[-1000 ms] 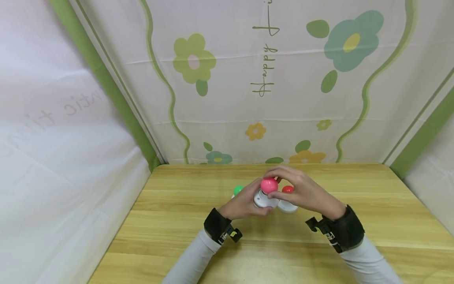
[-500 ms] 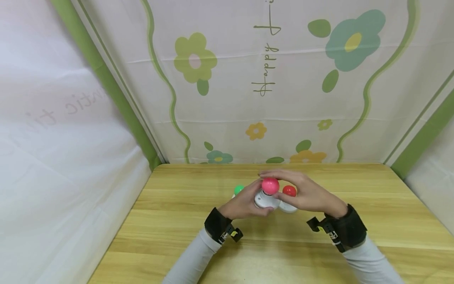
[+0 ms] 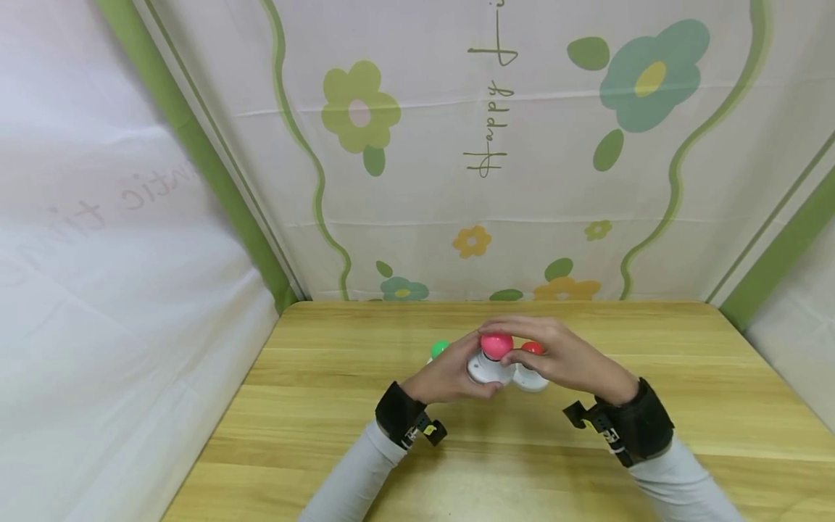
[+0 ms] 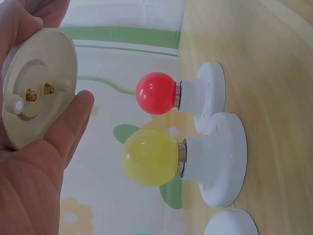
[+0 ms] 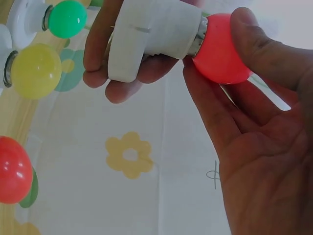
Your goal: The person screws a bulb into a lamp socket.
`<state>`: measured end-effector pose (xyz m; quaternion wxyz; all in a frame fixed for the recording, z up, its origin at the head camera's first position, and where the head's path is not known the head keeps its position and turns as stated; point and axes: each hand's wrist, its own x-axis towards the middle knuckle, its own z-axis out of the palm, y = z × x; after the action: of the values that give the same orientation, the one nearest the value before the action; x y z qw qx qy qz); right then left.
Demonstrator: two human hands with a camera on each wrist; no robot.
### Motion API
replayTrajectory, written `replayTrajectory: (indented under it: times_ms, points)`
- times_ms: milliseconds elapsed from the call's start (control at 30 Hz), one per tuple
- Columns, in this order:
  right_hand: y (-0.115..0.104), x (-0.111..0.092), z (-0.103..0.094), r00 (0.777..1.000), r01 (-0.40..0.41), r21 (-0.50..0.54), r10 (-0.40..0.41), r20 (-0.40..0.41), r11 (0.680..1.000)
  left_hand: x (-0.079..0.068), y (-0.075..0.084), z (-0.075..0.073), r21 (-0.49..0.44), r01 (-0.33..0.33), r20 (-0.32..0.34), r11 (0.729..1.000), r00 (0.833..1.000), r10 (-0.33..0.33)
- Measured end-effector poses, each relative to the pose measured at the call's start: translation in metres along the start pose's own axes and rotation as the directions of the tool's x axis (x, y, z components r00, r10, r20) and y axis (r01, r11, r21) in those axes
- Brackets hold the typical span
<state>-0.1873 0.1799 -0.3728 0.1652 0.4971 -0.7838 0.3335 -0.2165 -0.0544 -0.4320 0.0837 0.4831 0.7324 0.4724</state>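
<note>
In the head view my left hand (image 3: 450,373) grips a white lamp holder (image 3: 488,368), raised above the table. A pink-red light bulb (image 3: 497,346) sits in its socket, with a strip of the metal screw cap (image 5: 199,36) showing between bulb and holder in the right wrist view. My right hand (image 3: 564,355) pinches the bulb, thumb on one side and fingers on the other. Facing the left wrist camera is the holder's round underside (image 4: 41,88), with two brass screws.
Close behind the hands, a red bulb (image 3: 532,348) and a green bulb (image 3: 440,349) stand in white holders on the wooden table (image 3: 326,428). A yellow bulb (image 4: 150,157) in its holder stands beside the red one. A flower-printed curtain (image 3: 417,181) rises behind the table.
The right fingers reached further left around the bulb half a second ago; now fingers and thumb have closed in on it. The left hand and lamp holder have stayed nearly in place.
</note>
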Motion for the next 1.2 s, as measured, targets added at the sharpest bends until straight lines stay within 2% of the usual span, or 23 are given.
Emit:
replayTrajectory:
  times_ms: [333, 467, 567, 733, 967, 1067, 1200]
  points:
    - [-0.0063, 0.0017, 0.0024, 1.000, -0.020, -0.135, 0.016, -0.026, 0.991, 0.0004, -0.0023, -0.0004, 0.007, -0.017, -0.006, 1.000, 1.000, 0.017]
    - [-0.0051, 0.0014, 0.0016, 0.999, -0.033, -0.129, 0.030, -0.026, 0.991, 0.0010, -0.0012, -0.0006, 0.005, -0.018, -0.009, 1.000, 1.000, 0.018]
    - [-0.0034, 0.0008, 0.0004, 0.998, -0.062, -0.076, 0.061, -0.010, 0.995, 0.0011, 0.0005, -0.0007, 0.008, -0.016, -0.011, 1.000, 1.000, 0.016]
    - [-0.0030, -0.0012, -0.0021, 0.993, -0.113, 0.069, 0.111, 0.024, 0.991, 0.0002, 0.0022, 0.0001, 0.005, -0.014, -0.008, 1.000, 1.000, 0.014]
    - [-0.0035, -0.0015, -0.0012, 0.992, -0.121, 0.267, 0.104, 0.078, 0.956, -0.0003, 0.0052, 0.0035, -0.036, -0.017, 0.024, 0.999, 1.000, 0.018]
    - [-0.0016, -0.0023, -0.0006, 0.992, -0.124, 0.299, 0.106, 0.074, 0.946, -0.0007, 0.0058, 0.0042, -0.043, -0.013, 0.026, 0.999, 1.000, 0.014]
    - [0.0011, -0.0027, 0.0005, 0.995, -0.094, 0.281, 0.085, 0.042, 0.955, -0.0002, 0.0052, 0.0043, -0.026, -0.022, 0.021, 0.999, 1.000, 0.022]
